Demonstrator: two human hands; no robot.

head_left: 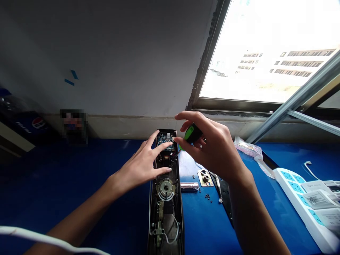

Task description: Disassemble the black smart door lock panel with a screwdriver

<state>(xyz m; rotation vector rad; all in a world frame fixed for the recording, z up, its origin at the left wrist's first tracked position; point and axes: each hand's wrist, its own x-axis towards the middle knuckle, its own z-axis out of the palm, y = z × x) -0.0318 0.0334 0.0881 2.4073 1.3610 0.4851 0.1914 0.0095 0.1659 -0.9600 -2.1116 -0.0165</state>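
Note:
A long black device housing lies opened on the blue table, its inside facing up. At its far end sits a blue circuit board; nearer to me are a round metal part and a latch-like mechanism with white wires. My left hand rests over the far half of the housing, fingers spread across the board and its edges. In my right hand is a green and black screwdriver, held with the handle tilted and its shaft pointing down into the housing beside the board. The tip's exact contact is too small to tell.
Right of the housing lie small dark screws, a square metal plate and a wrapped strip. A white power strip with plugs is farther right. A white cable crosses at lower left. Wall and window stand behind.

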